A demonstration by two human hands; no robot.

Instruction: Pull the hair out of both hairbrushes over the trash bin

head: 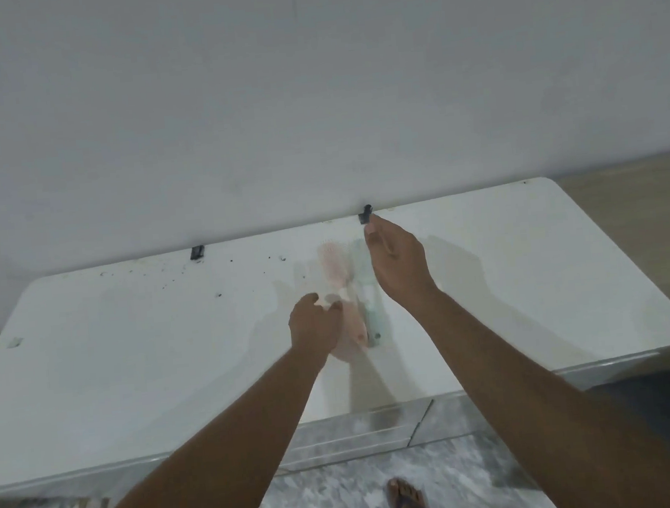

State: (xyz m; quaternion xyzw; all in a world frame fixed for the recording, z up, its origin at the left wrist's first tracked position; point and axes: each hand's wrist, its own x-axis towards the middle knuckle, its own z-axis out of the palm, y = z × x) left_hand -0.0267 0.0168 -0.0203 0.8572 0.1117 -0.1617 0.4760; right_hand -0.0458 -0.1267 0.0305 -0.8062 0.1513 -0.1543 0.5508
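Item 1, nearest: one foot in a dark sandal point(408, 504) on the grey marbled floor point(338, 496).

Item 2: a low white cabinet top point(133, 372) with rounded corners. It runs across the view, with pale drawer fronts below its near edge.

Item 3: our left hand point(315, 322), reaching in from the lower left. The fingers curl towards the handle of the pink hairbrush point(353, 325) and meet it. Blur keeps us from telling whether they have closed round it.

Item 4: the pink hairbrush, lying flat near the middle of the top, handle towards us and head away.

Item 5: the green hairbrush point(371, 317), just beside the pink one on its right, lying the same way.

Item 6: our right hand point(397, 264), over the head of the green hairbrush and partly hiding it. The fingers are loosely bent, the forefinger is straighter, and nothing is held.

Item 7: dark specks point(219, 294) scattered on the far left part of the top.

Item 8: two small black clips, one at point(197, 252) and one at point(366, 213), on the far edge.

Item 9, farthest: a plain pale wall point(311, 93).
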